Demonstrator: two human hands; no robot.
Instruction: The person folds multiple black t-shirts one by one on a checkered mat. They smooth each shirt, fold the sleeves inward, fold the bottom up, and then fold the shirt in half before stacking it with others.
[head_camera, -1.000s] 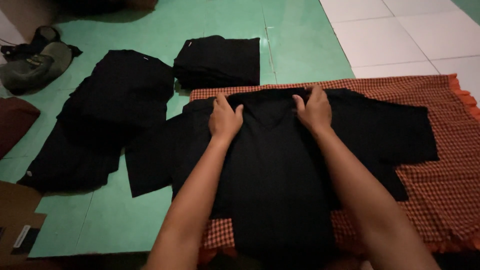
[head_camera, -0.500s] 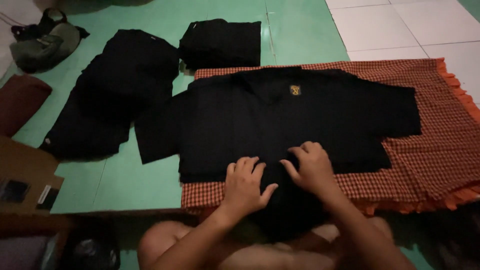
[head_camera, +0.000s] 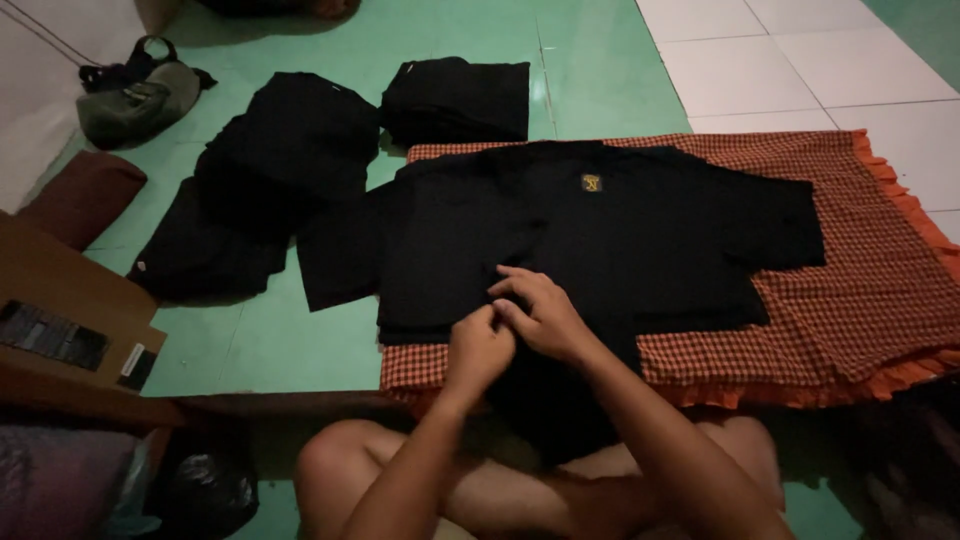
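- A folded black garment (head_camera: 456, 100) lay on the green floor (head_camera: 600, 70), just beyond the checked cloth.
- A loose pile of black clothes (head_camera: 265, 180) spread to its left, on the same floor.
- A grey-green bag (head_camera: 130, 100) with dark straps sat at the far left.
- A brown cushion (head_camera: 85, 195) lay near the bag.
- A cardboard box (head_camera: 70, 300) stood at the left edge.
- White tiles (head_camera: 800, 60) covered the floor at upper right.
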